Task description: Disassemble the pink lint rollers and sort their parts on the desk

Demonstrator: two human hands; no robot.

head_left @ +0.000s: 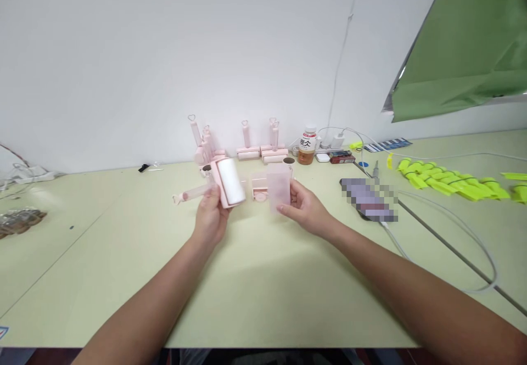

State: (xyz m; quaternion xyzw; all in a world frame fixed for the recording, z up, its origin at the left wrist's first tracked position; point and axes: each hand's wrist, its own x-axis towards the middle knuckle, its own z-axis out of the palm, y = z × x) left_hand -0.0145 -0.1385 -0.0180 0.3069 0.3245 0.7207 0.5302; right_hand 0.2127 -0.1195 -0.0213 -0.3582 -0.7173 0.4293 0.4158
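My left hand (212,215) grips a pink lint roller (231,183), tilted above the table with its white roll facing right and its handle pointing left. In my right hand (303,205) is a thin, pale pink translucent sheet (279,187), pinched at its right edge between thumb and fingers. A gap separates roller and sheet. Behind them a small open pink case (259,194) lies on the table, partly covered by the sheet. More pink lint rollers (248,146) stand upright along the wall, some of them overlapping at the left.
A bottle with amber contents (307,146) stands near the wall, beside a small red box (342,158) and chargers. A phone (368,199) on a white cable lies at the right, with bright yellow strips (453,178) beyond it. Bagged brown items (20,221) lie far left.
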